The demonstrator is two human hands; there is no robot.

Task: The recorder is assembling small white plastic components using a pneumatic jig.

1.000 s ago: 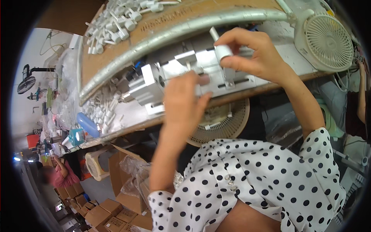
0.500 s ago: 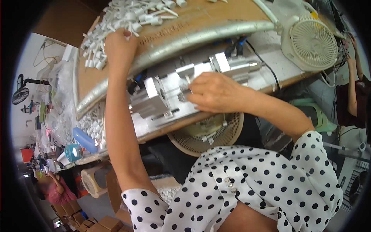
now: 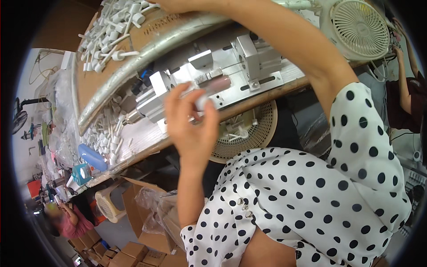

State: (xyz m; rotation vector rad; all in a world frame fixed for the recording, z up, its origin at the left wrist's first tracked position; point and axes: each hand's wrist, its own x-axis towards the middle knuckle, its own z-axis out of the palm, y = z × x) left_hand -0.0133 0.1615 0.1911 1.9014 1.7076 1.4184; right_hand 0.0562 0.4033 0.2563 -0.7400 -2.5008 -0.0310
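Observation:
My left hand (image 3: 191, 120) is over the metal clamping fixture (image 3: 250, 60), its fingers curled round a small white cap (image 3: 203, 103). Motion blurs the hand. Beside its fingers a smeared pinkish cylinder (image 3: 218, 84) crosses the fixture's middle; I cannot tell what it is. My right arm stretches across the bench to the far board, where my right hand (image 3: 175, 4) is at the pile of white caps with thin stems (image 3: 118, 29). The top edge of the picture cuts off part of that hand, so its grip is hidden.
A tan basket (image 3: 267, 133) holding a few white pieces sits below the bench edge. More white stemmed caps (image 3: 100, 142) lie left of the fixture, near a blue case (image 3: 92, 157). At the right stands a desk fan (image 3: 360, 29). Other people work at both sides.
My left hand has come back from the pile to the fixture and holds a white cap. My right hand has left the fixture and reached far left to the pile. The view has shifted.

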